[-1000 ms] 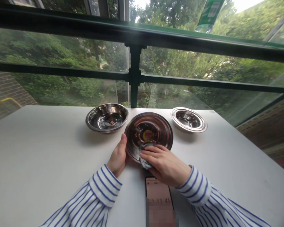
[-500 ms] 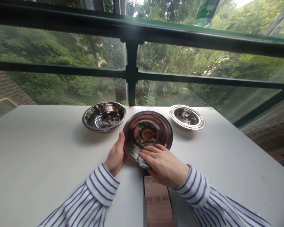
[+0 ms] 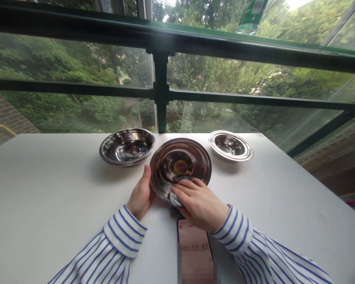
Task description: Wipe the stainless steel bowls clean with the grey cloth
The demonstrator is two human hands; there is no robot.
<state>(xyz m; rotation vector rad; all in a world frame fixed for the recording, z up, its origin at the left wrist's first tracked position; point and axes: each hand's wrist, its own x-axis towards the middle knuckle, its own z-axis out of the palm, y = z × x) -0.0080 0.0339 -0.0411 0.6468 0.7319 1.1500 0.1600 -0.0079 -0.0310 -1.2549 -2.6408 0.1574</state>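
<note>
A steel plate point(image 3: 182, 157) stands tilted toward me on the white table point(image 3: 47, 189), with a coloured sticker in its middle. My left hand point(image 3: 140, 195) grips the plate's left rim, thumb on the edge. My right hand point(image 3: 198, 203) presses a checked cloth point(image 3: 174, 197) against the plate's near inner side, fingers closed over the cloth. Both arms wear blue-striped white sleeves.
A steel bowl point(image 3: 126, 146) sits left of the plate and a smaller rimmed steel bowl point(image 3: 230, 145) to its right. A phone point(image 3: 195, 246) showing a timer lies under my right wrist. A dark railing point(image 3: 161, 90) and glass stand behind the table.
My hands, the plate and the cloth keep almost the same hold; the view has shifted slightly so everything sits a little further left. The phone's timer has advanced.
</note>
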